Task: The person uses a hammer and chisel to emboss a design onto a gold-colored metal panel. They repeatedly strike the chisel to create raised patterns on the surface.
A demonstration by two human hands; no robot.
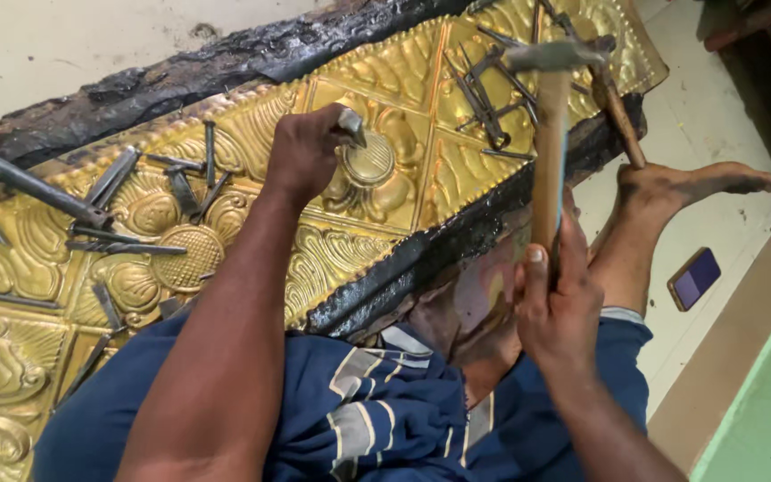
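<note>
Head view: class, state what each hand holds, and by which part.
The right hand grips a hammer low on its wooden handle. The left hand holds a metal punch by its shaft, against the embossed brass sheet.

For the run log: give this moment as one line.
left hand: holds punch on embossed brass sheet | right hand: grips raised hammer | loose chisels on sheet | phone on floor

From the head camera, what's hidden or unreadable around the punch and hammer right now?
- Punch: shaft hidden inside the left hand; tip contact on the brass sheet unclear.
- Hammer: head motion-blurred; handle end buried in the right hand.
- Sheet: cut off at the left and bottom edges.
- Loose chisels: tip shapes too small.
</note>
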